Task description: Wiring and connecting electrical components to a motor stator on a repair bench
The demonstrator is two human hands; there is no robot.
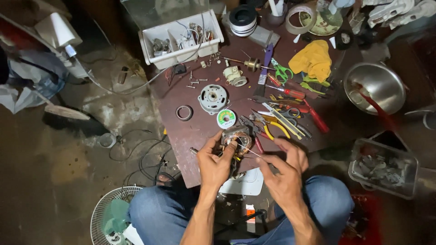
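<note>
Fingers of the left hand (215, 161) clamp the stator (237, 139) at the board's (181, 136) near edge; right hand (284, 174) fingers pinch a thin wire (249, 151) (pulled taut, apparently). Step in hand: judged to be freeing a winding lead. Next move calls for steady tension, firm grip. Wire's long axis runs from stator toward the right hand; stator's facing is unclear.

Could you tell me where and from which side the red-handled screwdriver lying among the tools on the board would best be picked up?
Probably by its red handle, coming from above. The red-handled screwdriver lies flat on the brown board, handle toward the steel bowl, thin shaft pointing to the green-handled scissors. The handle is the thickest part, and its top is uncovered; pliers crowd the near side.
</note>
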